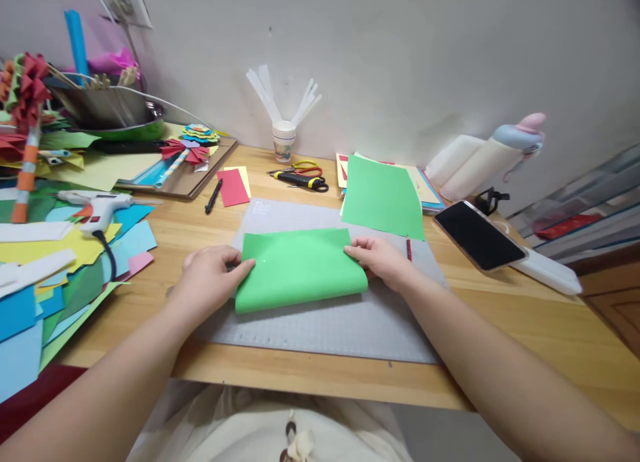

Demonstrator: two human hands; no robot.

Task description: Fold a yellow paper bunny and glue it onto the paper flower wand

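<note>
A sheet of green paper (pixel 300 265) is bent over on itself, its rounded fold toward me, above the grey cutting mat (pixel 320 335). My left hand (pixel 213 272) pinches its left side, thumb on top and the other fingers mostly out of sight. At the right side, my right hand (pixel 377 259) grips the paper's edge between thumb and fingers. Behind my right hand, more green sheets (pixel 385 195) lie stacked, overlapping the mat's far edge. A red pencil-like stick (pixel 409 250) pokes out near the right wrist.
Scissors and a yellow-black tool (pixel 300 179) lie beyond the mat, near a paper cup (pixel 284 142) of white sticks. A glue gun (pixel 100 205) rests on scattered coloured paper at left. A black pen (pixel 214 197) lies beside red card (pixel 233 187). A phone (pixel 480 235) leans at right.
</note>
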